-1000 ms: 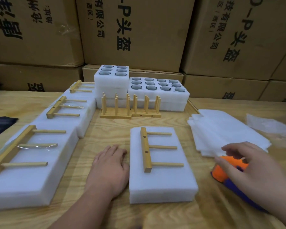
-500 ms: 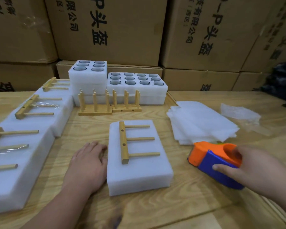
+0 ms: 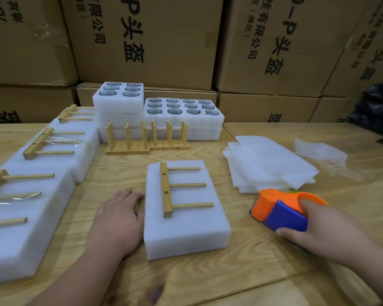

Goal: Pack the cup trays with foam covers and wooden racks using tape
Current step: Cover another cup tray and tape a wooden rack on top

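A white foam-covered cup tray (image 3: 186,230) lies in front of me on the wooden table. A wooden rack (image 3: 167,191) with three pegs lies flat on top of it. My left hand (image 3: 119,217) rests flat on the table, fingers against the tray's left side. My right hand (image 3: 325,230) grips an orange and blue tape dispenser (image 3: 279,210) just right of the tray, low over the table. A stack of thin foam covers (image 3: 268,162) sits behind the dispenser.
Taped trays with racks (image 3: 31,195) line the left side. Open foam trays holding cups (image 3: 181,111) stand at the back, with upright wooden racks (image 3: 146,140) before them. Bubble wrap (image 3: 318,151) lies at the right. Cardboard boxes (image 3: 153,40) wall the back.
My right hand reached the tape dispenser, closed around it and drew it slightly right. My view shifted right. The left hand stayed beside the tray.
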`<state>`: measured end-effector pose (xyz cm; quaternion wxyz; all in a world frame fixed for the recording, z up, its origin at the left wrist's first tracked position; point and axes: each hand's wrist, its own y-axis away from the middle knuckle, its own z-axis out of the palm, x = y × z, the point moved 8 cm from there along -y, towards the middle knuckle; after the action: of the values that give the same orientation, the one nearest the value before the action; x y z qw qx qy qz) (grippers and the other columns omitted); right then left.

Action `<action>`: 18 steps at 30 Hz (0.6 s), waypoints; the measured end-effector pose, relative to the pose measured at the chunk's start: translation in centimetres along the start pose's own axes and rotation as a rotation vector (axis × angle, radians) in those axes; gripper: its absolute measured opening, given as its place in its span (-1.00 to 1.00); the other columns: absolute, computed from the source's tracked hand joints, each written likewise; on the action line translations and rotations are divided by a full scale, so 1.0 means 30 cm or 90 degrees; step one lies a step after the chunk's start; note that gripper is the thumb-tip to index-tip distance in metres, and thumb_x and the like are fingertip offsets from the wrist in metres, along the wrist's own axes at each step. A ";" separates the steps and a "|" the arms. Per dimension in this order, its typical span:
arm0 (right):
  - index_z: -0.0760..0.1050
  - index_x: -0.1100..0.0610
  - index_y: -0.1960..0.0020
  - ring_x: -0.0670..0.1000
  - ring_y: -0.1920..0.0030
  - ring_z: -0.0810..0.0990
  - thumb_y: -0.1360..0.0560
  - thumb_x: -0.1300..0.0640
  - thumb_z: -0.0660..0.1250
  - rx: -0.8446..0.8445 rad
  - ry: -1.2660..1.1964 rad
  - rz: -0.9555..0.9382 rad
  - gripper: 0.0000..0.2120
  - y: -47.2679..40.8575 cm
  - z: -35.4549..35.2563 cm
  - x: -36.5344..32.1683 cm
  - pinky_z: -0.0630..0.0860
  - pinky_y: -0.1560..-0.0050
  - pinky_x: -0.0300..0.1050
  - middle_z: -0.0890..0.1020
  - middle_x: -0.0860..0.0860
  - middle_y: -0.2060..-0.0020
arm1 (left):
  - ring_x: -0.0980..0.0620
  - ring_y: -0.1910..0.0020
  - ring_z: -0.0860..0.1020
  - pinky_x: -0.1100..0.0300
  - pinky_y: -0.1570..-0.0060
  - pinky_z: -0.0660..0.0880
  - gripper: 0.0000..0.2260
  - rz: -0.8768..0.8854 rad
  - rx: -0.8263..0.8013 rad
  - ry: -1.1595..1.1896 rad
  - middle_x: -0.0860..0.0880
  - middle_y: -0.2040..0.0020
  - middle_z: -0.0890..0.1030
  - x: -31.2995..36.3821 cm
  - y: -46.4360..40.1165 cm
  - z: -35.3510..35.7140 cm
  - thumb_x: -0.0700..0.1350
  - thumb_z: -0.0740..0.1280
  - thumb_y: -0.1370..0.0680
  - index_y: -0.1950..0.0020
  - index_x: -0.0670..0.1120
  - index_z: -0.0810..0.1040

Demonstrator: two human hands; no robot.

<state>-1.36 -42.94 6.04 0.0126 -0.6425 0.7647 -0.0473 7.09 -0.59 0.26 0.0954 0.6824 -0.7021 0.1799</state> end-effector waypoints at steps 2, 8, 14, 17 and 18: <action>0.34 -0.09 0.20 -0.15 0.39 0.52 -0.10 -0.66 0.11 -0.017 -0.011 0.008 -0.33 -0.009 0.006 0.002 0.47 0.39 -0.13 0.54 -0.11 0.40 | 0.02 -0.60 0.11 0.03 -0.56 0.05 -0.57 -0.005 -0.003 0.010 0.06 -0.61 0.21 -0.003 0.001 0.002 0.10 0.14 -0.64 -0.53 0.15 0.32; 0.44 -0.06 0.23 -0.17 0.37 0.55 -0.01 -0.67 0.29 -0.050 -0.080 0.018 -0.28 -0.026 0.018 0.008 0.47 0.37 -0.16 0.57 -0.10 0.36 | 0.02 -0.60 0.11 0.05 -0.57 0.02 -0.57 -0.008 0.003 0.027 0.05 -0.62 0.22 0.002 0.008 -0.003 0.08 0.12 -0.64 -0.53 0.13 0.35; 0.38 -0.05 0.35 -0.20 0.53 0.44 -0.08 -0.62 0.15 0.070 -0.019 0.015 -0.37 -0.038 0.041 0.021 0.32 0.53 -0.15 0.46 -0.11 0.55 | 0.05 -0.60 0.11 0.08 -0.55 -0.02 -0.56 -0.019 0.008 0.057 0.07 -0.61 0.24 -0.003 0.024 -0.010 0.10 0.12 -0.64 -0.53 0.13 0.37; 0.32 -0.05 0.42 -0.23 0.62 0.35 -0.10 -0.61 0.21 0.072 -0.049 0.008 -0.40 -0.039 0.060 0.037 0.27 0.62 -0.18 0.37 -0.13 0.62 | 0.06 -0.59 0.13 0.09 -0.55 0.01 -0.56 -0.022 0.001 0.090 0.09 -0.60 0.26 -0.013 0.023 -0.013 0.13 0.17 -0.62 -0.51 0.14 0.41; 0.29 -0.06 0.44 -0.24 0.64 0.33 -0.11 -0.60 0.23 0.069 -0.058 0.009 -0.41 -0.039 0.065 0.042 0.24 0.64 -0.20 0.34 -0.14 0.63 | 0.07 -0.59 0.14 0.09 -0.55 0.03 -0.58 -0.031 -0.001 0.111 0.10 -0.59 0.29 -0.020 0.023 -0.015 0.13 0.19 -0.61 -0.48 0.15 0.45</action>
<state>-0.26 -44.48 4.25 0.0824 -0.6367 0.7644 -0.0596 6.38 0.15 0.35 0.1608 0.6807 -0.6747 0.2358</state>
